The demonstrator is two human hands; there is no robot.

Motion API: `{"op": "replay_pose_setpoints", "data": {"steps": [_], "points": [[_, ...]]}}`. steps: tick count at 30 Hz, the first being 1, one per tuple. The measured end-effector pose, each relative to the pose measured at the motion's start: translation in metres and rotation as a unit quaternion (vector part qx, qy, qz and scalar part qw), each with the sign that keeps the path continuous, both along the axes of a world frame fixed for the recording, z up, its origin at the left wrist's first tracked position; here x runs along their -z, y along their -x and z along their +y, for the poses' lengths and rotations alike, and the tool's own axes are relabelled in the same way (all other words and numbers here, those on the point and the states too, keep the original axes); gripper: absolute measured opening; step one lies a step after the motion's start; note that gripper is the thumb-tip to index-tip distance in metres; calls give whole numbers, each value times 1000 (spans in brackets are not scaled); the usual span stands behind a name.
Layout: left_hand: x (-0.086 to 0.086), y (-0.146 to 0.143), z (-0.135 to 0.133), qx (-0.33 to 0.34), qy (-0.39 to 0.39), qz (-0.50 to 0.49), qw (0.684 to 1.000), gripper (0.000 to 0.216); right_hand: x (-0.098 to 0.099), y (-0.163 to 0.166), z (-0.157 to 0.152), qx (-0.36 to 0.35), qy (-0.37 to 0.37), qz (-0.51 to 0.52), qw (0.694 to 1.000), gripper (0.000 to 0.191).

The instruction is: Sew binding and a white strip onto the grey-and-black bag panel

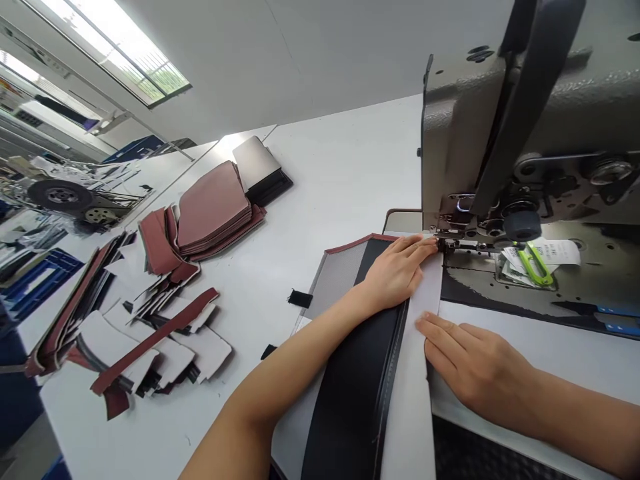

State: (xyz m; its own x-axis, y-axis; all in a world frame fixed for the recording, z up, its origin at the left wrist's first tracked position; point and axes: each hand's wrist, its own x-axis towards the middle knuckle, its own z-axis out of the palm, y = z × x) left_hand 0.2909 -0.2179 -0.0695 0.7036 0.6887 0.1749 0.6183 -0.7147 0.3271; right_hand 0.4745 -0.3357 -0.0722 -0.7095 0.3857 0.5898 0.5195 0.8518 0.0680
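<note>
a white bench [330, 173] fills most of the view, seen at a slant from above. a grey industrial sewing machine [465, 133] stands at the right. in front of it lies a long flat layered panel [350, 400], grey mesh on the left, a black band down the middle, a white strip along the right and maroon binding across the far end; its far right corner reaches the metal parts beneath the machine's head. at the left of the bench, white-backed cut pieces [205, 353] lie in a loose, overlapping heap. beyond them sits a stack of maroon panels [210, 207]. the right hand [475, 363] lies low and flattened, fingers extended and close together, tips on the edge of the white strip. the left hand [393, 273] is spread flat on the panel's far part, holding it down, fingertips just beside the metal parts. a narrow maroon strip [160, 340] lies across the heap. on the machine's bed, lime-green thread snips [535, 263] rest on a printed white label [565, 252]. smallest, a black tab [300, 298] sticks out from the panel's left edge.
</note>
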Motion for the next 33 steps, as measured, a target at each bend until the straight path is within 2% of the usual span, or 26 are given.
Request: {"op": "replay_pose_setpoints", "data": {"steps": [33], "points": [[4, 0, -3, 8, -7, -25, 1000, 46, 4, 0, -5, 0, -22, -27, 999, 30]]}}
